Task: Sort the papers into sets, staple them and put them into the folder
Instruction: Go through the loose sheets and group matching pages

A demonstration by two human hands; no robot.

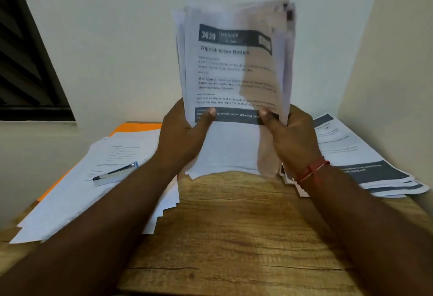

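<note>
I hold a stack of printed papers (234,71) upright above the wooden table (234,225), its lower edge resting on the tabletop. My left hand (182,136) grips the stack's left side and my right hand (293,139) grips its right side, thumbs on the front sheet. The front sheet has a dark header band and a dark band lower down. The stack's right edge is blurred. A silver stapler (116,173) lies on a pile of white papers (89,190) at the left. That pile rests on an orange folder (138,127).
Another spread pile of printed sheets (365,155) with dark bands lies at the right, by the wall corner. White walls close in behind and to the right. A dark slatted window (25,61) is at the upper left.
</note>
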